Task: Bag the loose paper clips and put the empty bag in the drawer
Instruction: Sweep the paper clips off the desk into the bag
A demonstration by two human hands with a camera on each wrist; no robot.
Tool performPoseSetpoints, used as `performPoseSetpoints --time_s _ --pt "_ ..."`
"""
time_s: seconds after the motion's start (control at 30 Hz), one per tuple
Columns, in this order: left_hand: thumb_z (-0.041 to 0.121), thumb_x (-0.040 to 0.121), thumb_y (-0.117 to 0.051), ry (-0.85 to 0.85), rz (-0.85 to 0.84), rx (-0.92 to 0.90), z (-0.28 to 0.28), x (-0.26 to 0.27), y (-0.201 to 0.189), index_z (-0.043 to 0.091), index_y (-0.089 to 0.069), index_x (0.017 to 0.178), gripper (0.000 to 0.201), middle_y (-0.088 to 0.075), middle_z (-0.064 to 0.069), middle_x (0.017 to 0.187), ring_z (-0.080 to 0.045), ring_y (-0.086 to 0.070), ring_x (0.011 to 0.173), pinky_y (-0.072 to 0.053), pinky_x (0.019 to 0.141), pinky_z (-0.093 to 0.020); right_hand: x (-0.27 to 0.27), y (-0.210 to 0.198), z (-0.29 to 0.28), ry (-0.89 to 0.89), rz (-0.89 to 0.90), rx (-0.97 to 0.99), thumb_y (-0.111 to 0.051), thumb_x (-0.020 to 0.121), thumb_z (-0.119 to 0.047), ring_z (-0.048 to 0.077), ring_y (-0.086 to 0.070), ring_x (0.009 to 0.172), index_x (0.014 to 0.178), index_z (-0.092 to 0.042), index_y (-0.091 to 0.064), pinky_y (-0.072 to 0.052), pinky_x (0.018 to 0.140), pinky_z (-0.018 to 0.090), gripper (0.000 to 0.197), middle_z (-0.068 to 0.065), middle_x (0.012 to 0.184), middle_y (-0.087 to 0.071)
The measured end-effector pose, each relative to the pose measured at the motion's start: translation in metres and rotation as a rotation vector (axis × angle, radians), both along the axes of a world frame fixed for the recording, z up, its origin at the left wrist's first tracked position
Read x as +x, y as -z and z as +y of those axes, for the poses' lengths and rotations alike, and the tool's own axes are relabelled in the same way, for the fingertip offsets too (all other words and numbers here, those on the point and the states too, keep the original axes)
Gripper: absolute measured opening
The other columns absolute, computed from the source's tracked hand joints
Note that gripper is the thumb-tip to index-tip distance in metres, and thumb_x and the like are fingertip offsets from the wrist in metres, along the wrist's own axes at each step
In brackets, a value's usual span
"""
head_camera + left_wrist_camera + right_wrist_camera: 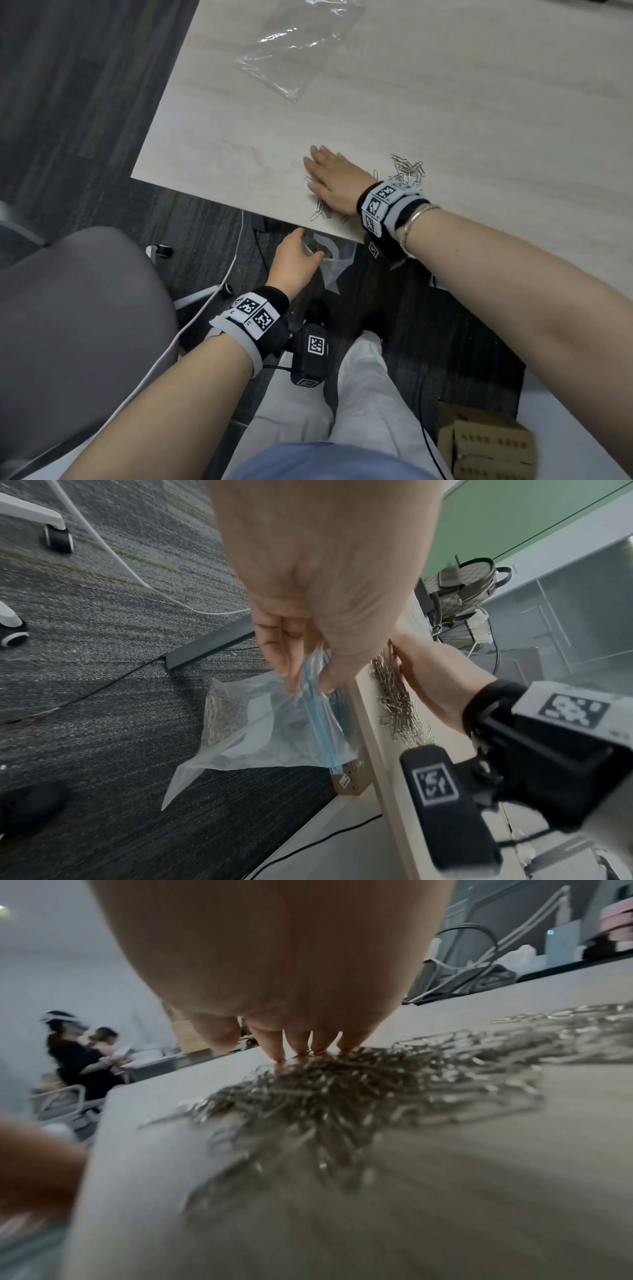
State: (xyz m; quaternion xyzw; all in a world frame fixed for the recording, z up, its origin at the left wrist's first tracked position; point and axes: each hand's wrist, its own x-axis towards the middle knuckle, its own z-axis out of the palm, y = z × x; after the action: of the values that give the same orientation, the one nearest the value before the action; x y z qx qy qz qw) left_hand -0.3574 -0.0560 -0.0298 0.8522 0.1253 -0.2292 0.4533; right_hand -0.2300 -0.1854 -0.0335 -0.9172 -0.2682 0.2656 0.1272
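- A zip bag (270, 731) is held just below the near edge of the table (445, 102); its mouth, by the blue zip strip, is pinched between thumb and fingers of the left hand (318, 588).
- Paper clips are already seen inside this bag, bunched against one side; bagging is judged to be partly done.
- The right hand (334, 183) is laid flat on the table, fingers straight and close together, nothing gripped. In the right wrist view its fingertips (279, 1053) are pressed at the far side of a heap of paper clips (325, 1102).
- This heap lies under and beside the palm, near the table edge just above the bag; a sweep over the edge into the bag is judged to be the step in hand.
- A second scatter of clips (409, 169) is noted further along the table, beyond the right wrist, not yet gathered.
- The empty bag (294, 51), clear and flat, lies well apart at the far side of the table, untouched.
- No drawer is identified in any view; stowing of the empty bag is judged still to be done, as is sealing of the filled bag.
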Motion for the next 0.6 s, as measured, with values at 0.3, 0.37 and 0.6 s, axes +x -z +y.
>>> performPoseSetpoints --time_s 0.3,0.37,0.6 --pt "0.010 0.083 -0.063 -0.008 -0.023 -0.004 0.002 -0.002 0.000 0.009 -0.055 0.117 0.035 -0.063 -0.004 0.115 -0.020 -0.058 0.108 -0.039 0.082 -0.021 -0.053 -0.001 -0.015 -0.164 -0.125 0.018 -0.027 0.100 -0.029 0.020 -0.006 0.146 0.148 -0.011 -0.014 0.003 0.116 0.033 0.054 0.009 0.158 -0.009" --pt "0.010 0.083 -0.063 -0.010 -0.026 -0.001 0.003 -0.002 0.001 0.010 -0.055 0.119 0.037 -0.063 -0.006 0.120 -0.020 -0.057 0.111 -0.040 0.087 -0.022 -0.051 -0.002 -0.015 -0.080 -0.166 0.062 -0.031 0.098 -0.024 0.021 -0.007 0.146 0.148 -0.011 -0.014 0.004 0.116 0.034 0.054 0.010 0.158 -0.009" --pt "0.009 0.086 -0.061 -0.017 -0.041 0.020 0.003 -0.002 -0.003 0.003 -0.050 0.124 0.040 -0.059 -0.010 0.124 -0.014 -0.054 0.107 -0.034 0.081 -0.016 -0.055 0.001 -0.005 -0.109 -0.196 -0.115 -0.025 0.098 -0.028 0.020 -0.009 0.146 0.149 -0.016 -0.013 0.006 0.116 0.039 0.053 0.006 0.158 -0.011"
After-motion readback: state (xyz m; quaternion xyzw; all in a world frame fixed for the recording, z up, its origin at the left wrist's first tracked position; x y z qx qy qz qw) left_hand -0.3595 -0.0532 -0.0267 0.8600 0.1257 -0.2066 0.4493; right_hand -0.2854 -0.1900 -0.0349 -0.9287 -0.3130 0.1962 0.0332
